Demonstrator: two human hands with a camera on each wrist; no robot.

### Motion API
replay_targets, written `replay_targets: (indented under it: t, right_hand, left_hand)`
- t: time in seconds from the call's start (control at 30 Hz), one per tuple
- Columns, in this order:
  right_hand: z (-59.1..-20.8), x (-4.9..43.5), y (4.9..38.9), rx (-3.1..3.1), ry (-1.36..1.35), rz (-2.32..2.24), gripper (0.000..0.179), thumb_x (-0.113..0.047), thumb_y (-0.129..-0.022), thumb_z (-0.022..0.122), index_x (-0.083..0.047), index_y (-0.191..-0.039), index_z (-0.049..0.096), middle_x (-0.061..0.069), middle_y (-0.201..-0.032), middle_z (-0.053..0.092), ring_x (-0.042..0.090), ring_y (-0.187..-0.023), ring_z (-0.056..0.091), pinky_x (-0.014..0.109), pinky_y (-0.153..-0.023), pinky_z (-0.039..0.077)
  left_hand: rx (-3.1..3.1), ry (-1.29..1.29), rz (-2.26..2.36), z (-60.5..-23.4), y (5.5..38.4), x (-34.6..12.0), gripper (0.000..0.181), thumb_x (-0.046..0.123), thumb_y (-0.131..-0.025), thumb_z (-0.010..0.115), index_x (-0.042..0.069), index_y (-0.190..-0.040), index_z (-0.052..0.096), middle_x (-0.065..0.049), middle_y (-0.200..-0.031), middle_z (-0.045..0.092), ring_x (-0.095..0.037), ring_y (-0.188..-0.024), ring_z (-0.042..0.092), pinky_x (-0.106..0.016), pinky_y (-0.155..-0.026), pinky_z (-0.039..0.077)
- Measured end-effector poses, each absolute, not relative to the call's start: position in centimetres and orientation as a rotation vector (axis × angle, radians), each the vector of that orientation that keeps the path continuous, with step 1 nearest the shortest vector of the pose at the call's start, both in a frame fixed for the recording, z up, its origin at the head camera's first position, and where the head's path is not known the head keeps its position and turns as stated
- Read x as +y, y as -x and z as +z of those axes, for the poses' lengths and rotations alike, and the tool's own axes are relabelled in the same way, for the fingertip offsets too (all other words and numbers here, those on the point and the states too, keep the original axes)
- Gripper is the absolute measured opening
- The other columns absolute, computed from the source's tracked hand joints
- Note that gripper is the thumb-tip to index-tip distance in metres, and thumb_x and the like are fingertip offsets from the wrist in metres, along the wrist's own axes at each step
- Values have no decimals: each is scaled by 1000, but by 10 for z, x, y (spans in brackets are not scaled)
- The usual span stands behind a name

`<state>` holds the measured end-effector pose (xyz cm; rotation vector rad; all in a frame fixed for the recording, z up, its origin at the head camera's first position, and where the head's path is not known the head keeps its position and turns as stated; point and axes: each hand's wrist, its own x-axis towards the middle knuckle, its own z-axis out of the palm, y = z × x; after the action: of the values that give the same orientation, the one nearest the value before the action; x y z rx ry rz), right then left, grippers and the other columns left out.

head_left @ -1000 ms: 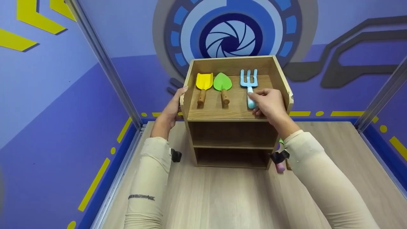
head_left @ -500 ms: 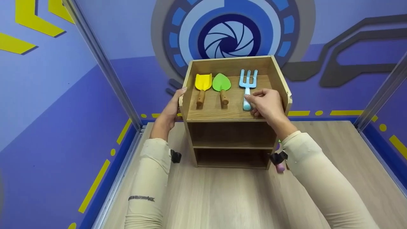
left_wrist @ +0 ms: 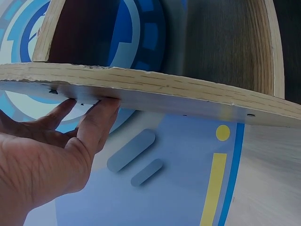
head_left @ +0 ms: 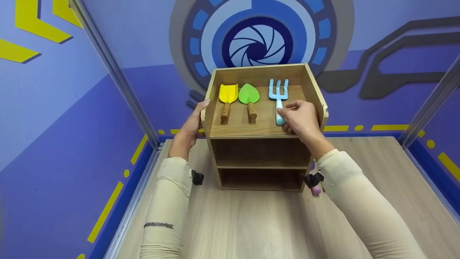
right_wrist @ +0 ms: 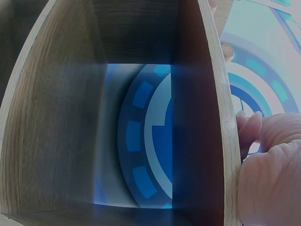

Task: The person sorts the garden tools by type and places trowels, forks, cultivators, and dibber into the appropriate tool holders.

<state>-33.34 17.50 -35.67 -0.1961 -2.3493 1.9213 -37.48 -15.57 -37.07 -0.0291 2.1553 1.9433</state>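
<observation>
A light-blue toy hand fork [head_left: 278,95] lies on the top tier of a small wooden shelf [head_left: 262,167], tines toward the back. My right hand [head_left: 302,118] pinches its handle between thumb and fingers. To the left on that tier lie a yellow toy shovel [head_left: 228,94] and a green toy trowel [head_left: 248,95], both with brown handles. My left hand [head_left: 190,126] rests against the shelf's left side; in the left wrist view, its extended fingers [left_wrist: 99,120] press on the outer face of the side panel. In the right wrist view, the side board hides the fork.
Beside the shelf's right foot, a tool with a pink handle [head_left: 315,190] lies partly hidden behind my right wrist. Blue printed walls [head_left: 151,86] stand behind and at both sides. The floor [head_left: 248,223] is pale wood.
The fork's handle end has swung slightly left in my right hand's pinch, so the fork lies straighter. My left hand stays on the shelf's side. The view has shifted slightly.
</observation>
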Motion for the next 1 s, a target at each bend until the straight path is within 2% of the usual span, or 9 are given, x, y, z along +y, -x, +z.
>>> replay_targets:
  t: [0.2,0.33,0.5,0.73,0.87,1.0]
  right_hand:
    - [-357,175,333,-2299,205,1961,49,-22,-98,76,3,-135,57,3,-99,62,4,-44,49,23,-47,44]
    - [-358,175,333,-2296,206,1936,48,-21,-99,75,2,-137,58,6,-108,59,5,-48,51,24,-49,46]
    - [-359,175,334,-2318,211,1857,44,-21,-99,74,1,-135,61,7,-110,59,6,-60,60,24,-53,54]
    - [-359,174,333,-2344,210,1743,44,-26,-98,75,-1,-132,64,6,-110,61,9,-76,63,23,-58,56]
    - [-359,175,332,-2340,199,1734,46,-28,-98,75,-1,-133,64,6,-111,61,9,-72,63,23,-58,57]
    - [-363,174,330,-2318,155,1728,45,-26,-99,72,-1,-135,63,8,-112,62,9,-69,63,23,-58,57]
  left_hand:
    - [2156,-2,1949,-371,377,-155,91,77,-90,50,24,-163,40,-11,-155,52,-28,-137,56,-46,-106,52]
    - [2167,24,1942,-371,376,-155,94,78,-89,50,21,-163,39,-11,-157,52,-28,-138,55,-47,-108,52]
    - [2188,33,1915,-372,376,-156,98,80,-89,49,21,-166,36,-12,-162,48,-29,-142,54,-51,-113,50]
    - [2192,12,1920,-372,376,-155,96,80,-89,48,22,-165,37,-12,-159,50,-29,-139,57,-50,-109,52]
    - [2199,12,1913,-371,376,-154,93,79,-90,48,24,-164,38,-12,-158,51,-28,-137,57,-47,-106,52]
    - [2197,7,1914,-371,377,-155,88,77,-90,47,28,-163,40,-11,-159,49,-29,-139,55,-49,-110,49]
